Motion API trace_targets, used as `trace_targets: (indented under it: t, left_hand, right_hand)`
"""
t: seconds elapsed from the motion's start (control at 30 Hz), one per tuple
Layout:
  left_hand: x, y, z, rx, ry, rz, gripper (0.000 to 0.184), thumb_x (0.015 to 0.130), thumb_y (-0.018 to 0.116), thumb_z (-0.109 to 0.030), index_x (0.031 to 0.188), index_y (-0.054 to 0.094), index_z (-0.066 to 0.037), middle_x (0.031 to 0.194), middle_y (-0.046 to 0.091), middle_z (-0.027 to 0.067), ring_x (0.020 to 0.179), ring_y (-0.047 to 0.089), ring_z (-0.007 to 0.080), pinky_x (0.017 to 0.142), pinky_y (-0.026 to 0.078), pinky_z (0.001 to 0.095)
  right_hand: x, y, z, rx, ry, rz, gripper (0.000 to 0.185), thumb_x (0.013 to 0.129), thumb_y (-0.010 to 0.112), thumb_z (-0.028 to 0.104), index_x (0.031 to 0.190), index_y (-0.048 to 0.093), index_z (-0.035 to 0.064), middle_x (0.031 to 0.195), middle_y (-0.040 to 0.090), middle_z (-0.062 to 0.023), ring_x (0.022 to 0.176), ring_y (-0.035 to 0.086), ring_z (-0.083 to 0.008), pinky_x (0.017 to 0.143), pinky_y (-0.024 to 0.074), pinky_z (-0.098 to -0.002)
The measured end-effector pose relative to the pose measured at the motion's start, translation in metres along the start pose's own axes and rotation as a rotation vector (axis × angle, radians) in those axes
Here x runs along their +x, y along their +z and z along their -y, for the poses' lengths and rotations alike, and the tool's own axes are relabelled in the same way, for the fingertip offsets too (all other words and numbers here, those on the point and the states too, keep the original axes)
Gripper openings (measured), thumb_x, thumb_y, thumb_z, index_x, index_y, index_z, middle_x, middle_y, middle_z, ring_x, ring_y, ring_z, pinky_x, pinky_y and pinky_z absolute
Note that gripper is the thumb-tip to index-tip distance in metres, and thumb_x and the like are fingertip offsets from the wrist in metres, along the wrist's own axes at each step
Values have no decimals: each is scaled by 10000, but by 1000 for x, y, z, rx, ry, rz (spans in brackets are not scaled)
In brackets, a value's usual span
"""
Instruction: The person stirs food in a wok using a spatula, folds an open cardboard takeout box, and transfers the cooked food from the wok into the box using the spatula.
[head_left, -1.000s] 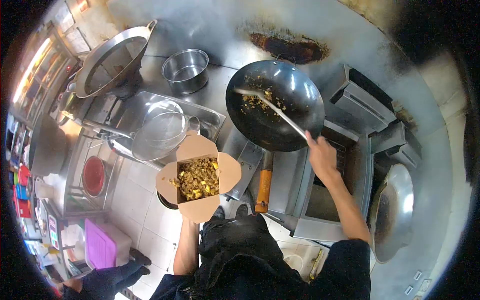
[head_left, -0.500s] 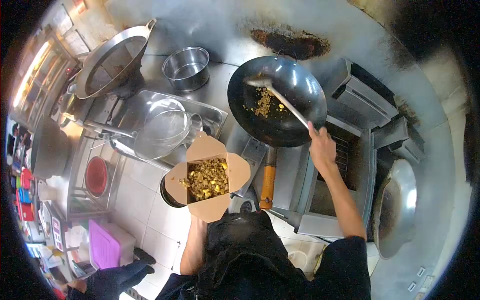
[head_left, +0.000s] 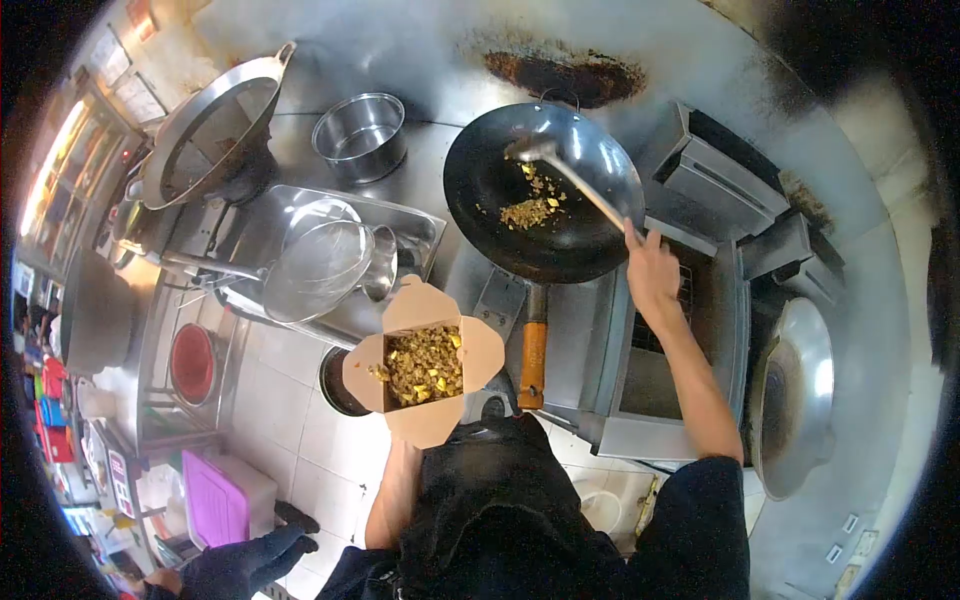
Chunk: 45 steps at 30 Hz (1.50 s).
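Observation:
My right hand (head_left: 654,270) is closed round the handle end of a long metal wok spatula (head_left: 585,186). The spatula's head rests in the far left part of a dark wok (head_left: 600,240). Loose fried rice (head_left: 530,213) with yellow egg bits lies scattered on the wok's bottom. Below and left of the wok, my left hand (head_left: 404,458) supports an open brown paper takeaway box (head_left: 425,421) from underneath; its fingers are hidden by the box. The box's flaps are folded outward, and more fried rice (head_left: 424,365) fills it. A few grains sit on its left flap.
A metal tray (head_left: 437,225) with a wire strainer (head_left: 315,270) stands left of the wok. Behind it is a steel pot (head_left: 358,137). The wok's wooden handle (head_left: 533,365) points toward me. Another person's legs (head_left: 250,560) are at lower left, near a purple-lidded bin (head_left: 215,500).
The spatula head has shifted slightly within the wok, and the loose rice there lies in a different spread. The view has moved a little; the box appears farther right.

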<state>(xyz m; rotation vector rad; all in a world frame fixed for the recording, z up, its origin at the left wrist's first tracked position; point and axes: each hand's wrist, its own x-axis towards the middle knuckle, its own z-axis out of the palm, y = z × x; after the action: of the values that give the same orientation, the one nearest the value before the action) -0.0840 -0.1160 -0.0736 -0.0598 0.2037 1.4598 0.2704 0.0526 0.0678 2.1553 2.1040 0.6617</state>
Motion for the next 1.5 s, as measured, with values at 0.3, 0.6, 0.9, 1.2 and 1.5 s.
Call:
trace_targets:
  t: [0.3,0.6,0.9,1.2,1.5]
  left_hand:
    - [-31,-22,1,17,-140,-72,509,912,411,-435,1322,379,-133,1300,450,105,1140,490,284,914,472,411]
    - [-67,-87,44,56,-461,-194,583,926,310,-494,1363,296,-109,1347,387,152,1201,435,311,976,420,439]
    - [-32,-91,157,87,-706,-202,579,919,314,-511,1331,349,-106,1310,437,138,1177,466,307,966,421,481]
    - [44,-122,244,144,-581,-87,520,901,426,-452,1294,415,-111,1275,484,95,1130,508,279,937,441,472]
    - [90,-129,251,841,26,-424,258,859,542,-197,983,593,23,846,633,85,787,582,152,672,487,322]
  right_hand:
    - [-95,-50,-63,61,0,132,503,781,525,3,1247,526,193,763,525,-118,591,596,-278,537,502,-379]
    - [-89,-33,-32,82,-13,164,413,822,482,67,1224,526,155,828,556,-178,639,627,-292,543,521,-375]
    - [-100,-40,-52,185,-13,243,414,841,473,36,1215,556,194,826,556,-152,685,627,-291,615,518,-395]
    - [-103,-20,-85,276,-42,218,421,818,491,20,1198,566,186,851,565,-162,743,622,-301,645,508,-401]
    - [-97,-21,-102,331,-52,243,404,827,492,30,1190,571,188,857,569,-152,770,620,-295,663,503,-399]
